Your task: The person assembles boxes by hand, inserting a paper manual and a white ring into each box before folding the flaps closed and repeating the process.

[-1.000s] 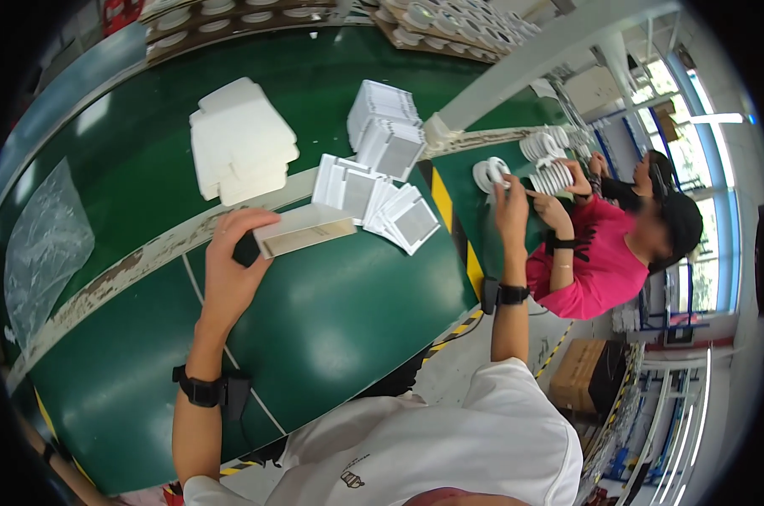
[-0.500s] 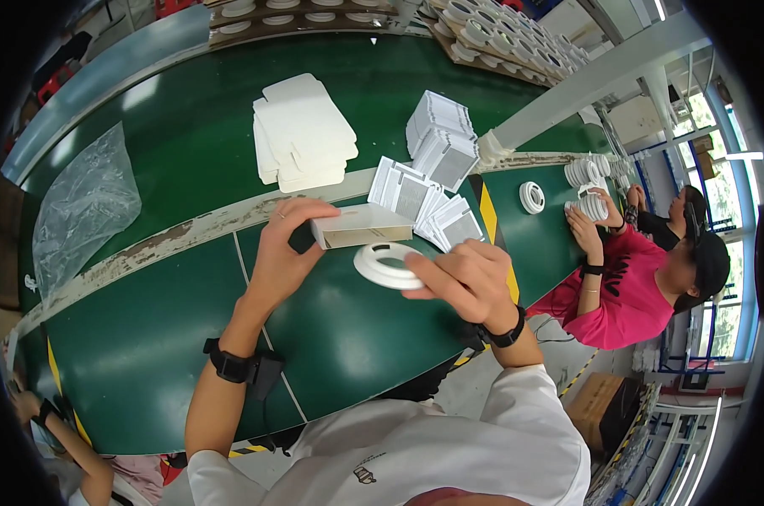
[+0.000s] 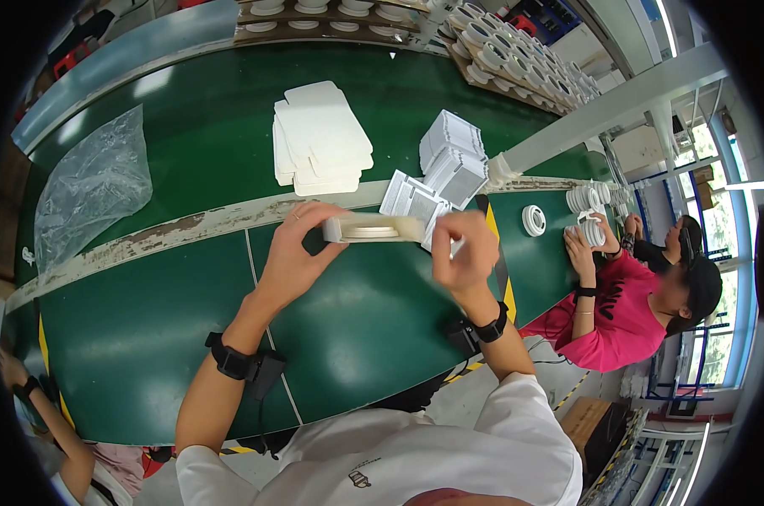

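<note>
1. My left hand [image 3: 293,253] grips the left end of a small open cardboard box [image 3: 373,228], thumb over the top edge and fingers curled under it; the box is held clear of the belt, just above its pale worn seam.
2. My right hand [image 3: 465,253] is closed at the box's right end, at about three o'clock from it; whether the fingers pinch a flap or only press against it I cannot tell, as the hand is blurred.
3. The box's long axis runs from nine o'clock to three o'clock between my two hands; both hands sit at its ends, the left with the firmer hold.
4. Inside the box lies a flat white ring [image 3: 372,231], round and smooth; it rests along the box floor.
5. The box is thin pale card, matt, with crisp folded walls; the green belt [image 3: 146,337] beneath is smooth with a slight sheen.
6. At twelve o'clock from the box lies a stack of flat white box blanks [image 3: 321,139]; at one o'clock stand bundles of folded white card inserts [image 3: 449,164].
7. At ten o'clock, well apart, a crumpled clear plastic bag [image 3: 91,181] lies on the belt.
8. At three o'clock, well apart, a co-worker in a pink shirt [image 3: 626,316] handles stacked white rings [image 3: 586,202].
</note>
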`<state>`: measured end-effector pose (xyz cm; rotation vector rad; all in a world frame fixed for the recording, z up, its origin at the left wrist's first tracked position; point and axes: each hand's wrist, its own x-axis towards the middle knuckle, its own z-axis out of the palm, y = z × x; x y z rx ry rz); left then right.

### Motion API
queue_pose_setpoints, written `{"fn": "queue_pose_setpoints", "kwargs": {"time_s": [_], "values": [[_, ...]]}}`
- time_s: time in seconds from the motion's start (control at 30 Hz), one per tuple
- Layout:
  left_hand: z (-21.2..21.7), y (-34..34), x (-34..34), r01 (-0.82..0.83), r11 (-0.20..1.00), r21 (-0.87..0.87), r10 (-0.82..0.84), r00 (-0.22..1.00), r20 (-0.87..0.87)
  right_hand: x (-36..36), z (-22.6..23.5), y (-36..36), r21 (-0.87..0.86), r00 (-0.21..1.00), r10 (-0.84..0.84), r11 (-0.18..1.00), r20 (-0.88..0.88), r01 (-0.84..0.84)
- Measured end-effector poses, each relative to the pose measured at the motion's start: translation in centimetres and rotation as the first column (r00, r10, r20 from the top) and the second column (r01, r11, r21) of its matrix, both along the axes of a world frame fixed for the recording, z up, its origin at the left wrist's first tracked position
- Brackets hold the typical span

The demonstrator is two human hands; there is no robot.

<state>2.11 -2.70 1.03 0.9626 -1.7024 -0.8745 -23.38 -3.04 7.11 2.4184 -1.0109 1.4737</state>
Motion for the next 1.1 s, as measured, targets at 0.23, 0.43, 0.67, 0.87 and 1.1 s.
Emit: {"fn": "queue_pose_setpoints", "kwargs": {"time_s": [0.23, 0.43, 0.67, 0.87, 1.1], "values": [[0.8, 0.3, -0.6, -0.092, 0.969, 0.231, 0.145, 0.963, -0.228, 2.2, -3.6, -4.0, 0.450, 0.831, 0.132, 0.789, 0.541, -0.418], [1.9, 0.8, -0.9, -0.088, 0.964, 0.250, 0.158, 0.948, -0.276, 2.6, -4.8, -2.2, 0.557, 0.857, 0.139, 0.706, 0.496, -0.437], [0.9, 0.6, -0.4, -0.092, 0.964, 0.250, 0.143, 0.971, -0.192, 1.4, -4.6, -2.2, 0.702, 0.923, 0.164, 0.606, 0.349, -0.373], [-0.1, 0.5, -0.1, -0.150, 0.988, -0.039, 0.147, 0.987, -0.068, 1.2, -4.2, -2.0, 0.534, 0.928, 0.277, 0.760, 0.250, -0.371], [0.2, 1.8, -0.9, -0.152, 0.973, -0.172, 0.148, 0.988, -0.032, 2.1, -4.4, -0.8, 0.432, 0.808, 0.261, 0.736, 0.528, -0.521]]}}
